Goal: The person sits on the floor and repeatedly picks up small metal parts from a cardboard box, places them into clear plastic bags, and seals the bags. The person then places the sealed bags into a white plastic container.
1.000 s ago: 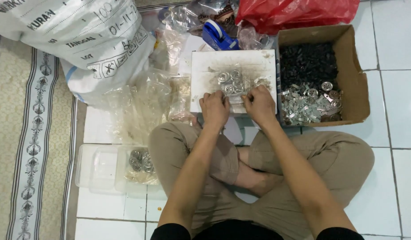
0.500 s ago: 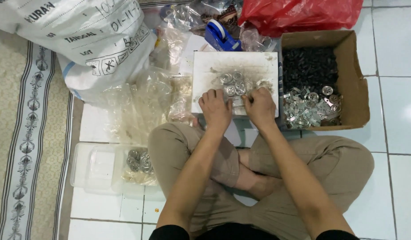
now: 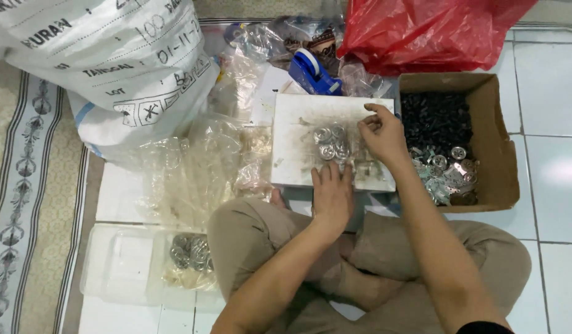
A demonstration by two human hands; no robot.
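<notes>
Hands are working over a stained white board (image 3: 298, 117) that is lying on the tiled floor (image 3: 558, 161) in front of crossed legs. Left hand (image 3: 332, 195) is resting flat at the board's near edge, fingers together and stretched toward a small heap of round metal pieces (image 3: 331, 142) at the board's middle; it is gripping nothing that shows. Right hand (image 3: 382, 133) is hovering at the board's right edge with fingers curled inward; whether something small is pinched in them is too hard to make out. Just beside that edge a cardboard box (image 3: 506, 154) is holding dark parts at its far end and shiny metal parts at its near end. Crumpled clear plastic bags (image 3: 193, 167) are lying off the board's left edge, their contents unclear. A clear tray (image 3: 119, 266) near the left knee is holding more metal rings, partly hidden by plastic. A blue tape dispenser (image 3: 311, 71) is sitting beyond the far edge, a red plastic bag (image 3: 422, 31) and a white sack (image 3: 100, 62) are being cut off by the frame's top.
</notes>
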